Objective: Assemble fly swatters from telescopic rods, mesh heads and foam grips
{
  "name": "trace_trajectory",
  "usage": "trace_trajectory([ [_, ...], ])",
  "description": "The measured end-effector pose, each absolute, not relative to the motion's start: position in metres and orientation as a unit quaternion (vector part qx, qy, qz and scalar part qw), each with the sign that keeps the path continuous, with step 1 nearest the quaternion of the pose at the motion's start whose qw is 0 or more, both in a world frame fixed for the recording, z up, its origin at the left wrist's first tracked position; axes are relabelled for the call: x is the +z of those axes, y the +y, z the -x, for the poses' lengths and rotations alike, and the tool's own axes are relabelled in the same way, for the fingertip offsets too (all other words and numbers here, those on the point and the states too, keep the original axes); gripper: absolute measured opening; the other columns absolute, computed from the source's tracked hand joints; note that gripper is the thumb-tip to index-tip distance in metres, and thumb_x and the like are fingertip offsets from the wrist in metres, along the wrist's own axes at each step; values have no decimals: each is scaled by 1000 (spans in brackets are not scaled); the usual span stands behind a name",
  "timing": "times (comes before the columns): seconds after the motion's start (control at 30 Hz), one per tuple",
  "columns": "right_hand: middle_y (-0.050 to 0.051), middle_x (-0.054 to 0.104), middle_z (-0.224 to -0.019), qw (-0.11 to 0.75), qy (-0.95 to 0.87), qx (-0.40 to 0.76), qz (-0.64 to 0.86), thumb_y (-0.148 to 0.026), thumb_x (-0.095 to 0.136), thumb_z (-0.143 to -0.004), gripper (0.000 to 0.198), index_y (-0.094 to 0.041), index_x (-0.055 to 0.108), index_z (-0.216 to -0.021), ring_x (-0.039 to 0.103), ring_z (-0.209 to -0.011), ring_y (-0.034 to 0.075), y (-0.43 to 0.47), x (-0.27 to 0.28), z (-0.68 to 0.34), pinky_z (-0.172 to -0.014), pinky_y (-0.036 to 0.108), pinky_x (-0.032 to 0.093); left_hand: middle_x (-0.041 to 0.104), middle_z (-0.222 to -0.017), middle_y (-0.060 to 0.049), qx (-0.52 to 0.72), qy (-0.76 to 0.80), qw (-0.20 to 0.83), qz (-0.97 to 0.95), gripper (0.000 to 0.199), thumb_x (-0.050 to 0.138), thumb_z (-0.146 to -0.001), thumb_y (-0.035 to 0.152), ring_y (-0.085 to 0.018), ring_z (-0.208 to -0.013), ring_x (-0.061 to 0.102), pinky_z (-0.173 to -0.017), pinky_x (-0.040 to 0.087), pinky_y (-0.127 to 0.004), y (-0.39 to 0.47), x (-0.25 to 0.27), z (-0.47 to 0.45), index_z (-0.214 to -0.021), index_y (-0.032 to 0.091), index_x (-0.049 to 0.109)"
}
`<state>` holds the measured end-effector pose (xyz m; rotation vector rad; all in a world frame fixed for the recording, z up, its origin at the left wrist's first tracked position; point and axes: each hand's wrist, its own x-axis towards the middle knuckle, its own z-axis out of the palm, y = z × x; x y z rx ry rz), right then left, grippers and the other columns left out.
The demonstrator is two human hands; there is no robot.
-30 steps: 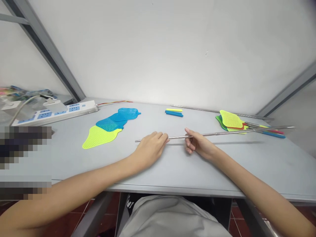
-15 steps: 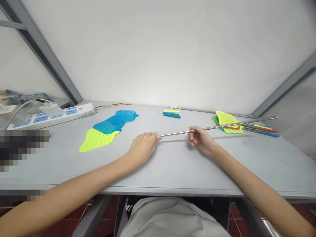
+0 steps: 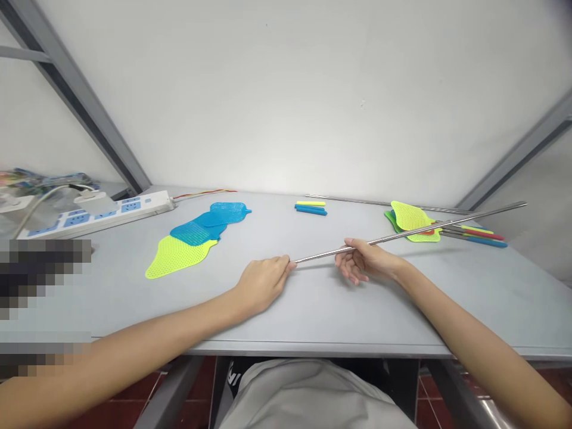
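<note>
A long, thin silvery metal rod (image 3: 485, 213) slants up to the right above the table. My left hand (image 3: 263, 283) is closed around its near end, knuckles up. My right hand (image 3: 364, 260) holds the rod farther along, thumb over it and the other fingers curled loosely below. To the left lie a yellow-green fly swatter head (image 3: 179, 257) and two overlapping blue fly swatter heads (image 3: 199, 229). Yellow and blue handle grips (image 3: 311, 208) sit near the wall. Under the rod's right part is a pile of fly swatters (image 3: 413, 219) with coloured handles.
More metal rods (image 3: 357, 201) lie along the wall. A white power strip (image 3: 134, 208) with plugs occupies the table's left side, with red and yellow wires at its end. Grey metal frame posts (image 3: 84, 95) rise at both sides. The table's front edge (image 3: 313, 348) is close to my body.
The rod's far end has risen and moved right, while its near end has dropped slightly. My right hand's lower fingers have loosened and spread. My left hand has shifted slightly down and right.
</note>
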<state>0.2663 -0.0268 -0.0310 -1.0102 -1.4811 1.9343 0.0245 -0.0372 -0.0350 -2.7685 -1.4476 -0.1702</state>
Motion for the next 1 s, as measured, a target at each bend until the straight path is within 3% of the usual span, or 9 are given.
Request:
trace_trajectory([
  [1.0,9,61,-68,229,-548,733,333,-33,33,-83,35,-8,57,-83,55,-47,10,-26,-39,-268,-39,19,36,58,-67,-1,-35,-462,-3,886,39,13,-85,38,-16,-60,54,-47,26,-25,-34,-42,-22,-75,19,46],
])
